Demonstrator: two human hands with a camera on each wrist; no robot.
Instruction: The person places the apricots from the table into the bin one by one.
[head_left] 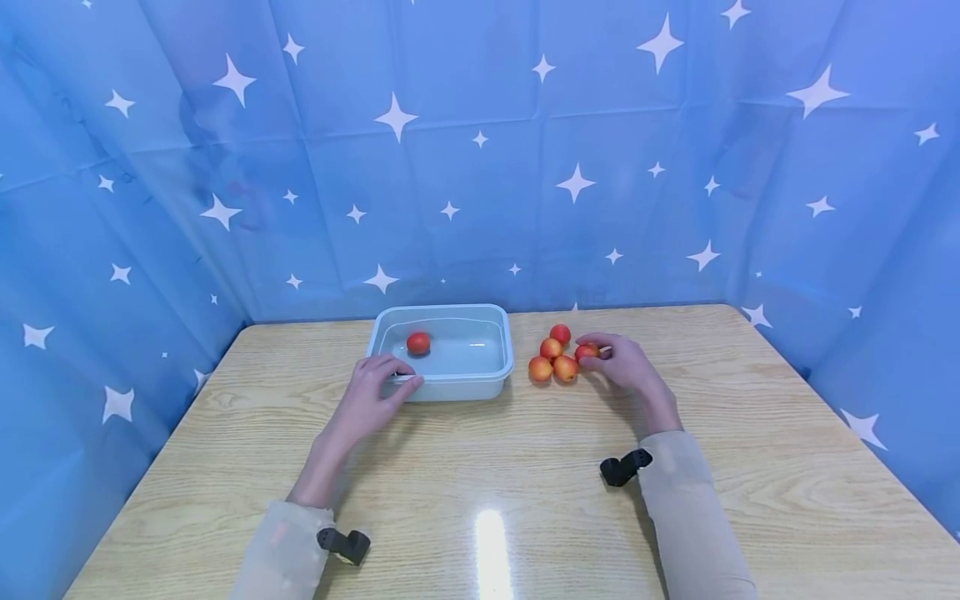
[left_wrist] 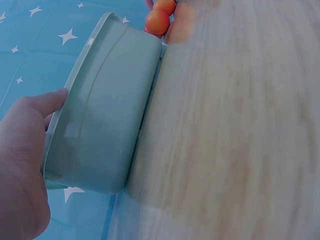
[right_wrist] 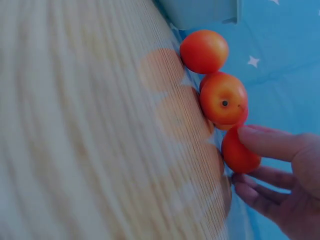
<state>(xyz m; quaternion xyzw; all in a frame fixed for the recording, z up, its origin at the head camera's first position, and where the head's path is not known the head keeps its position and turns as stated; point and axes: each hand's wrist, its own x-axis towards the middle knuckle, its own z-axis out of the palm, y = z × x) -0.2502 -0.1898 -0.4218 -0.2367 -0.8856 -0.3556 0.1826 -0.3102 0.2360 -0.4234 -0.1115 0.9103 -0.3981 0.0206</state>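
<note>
My left hand [head_left: 372,390] grips the near left rim of a light blue plastic box [head_left: 457,389], thumb on the outer side and fingers over the edge. One red fruit [head_left: 418,342] lies inside that box, toward its far left. To the right of the box, my right hand [head_left: 628,363] pinches a small red fruit [right_wrist: 239,154] between thumb and fingers, at the right end of a cluster. Several round red-and-yellow fruits [head_left: 566,368] make up the cluster on the table; one shows a dark stem pit in the right wrist view.
The light wooden table [head_left: 450,483] ends at the back just behind the box. A blue curtain with white stars [head_left: 480,200] hangs behind and at both sides. Each sleeve carries a small black camera, one on the left cuff [head_left: 343,546].
</note>
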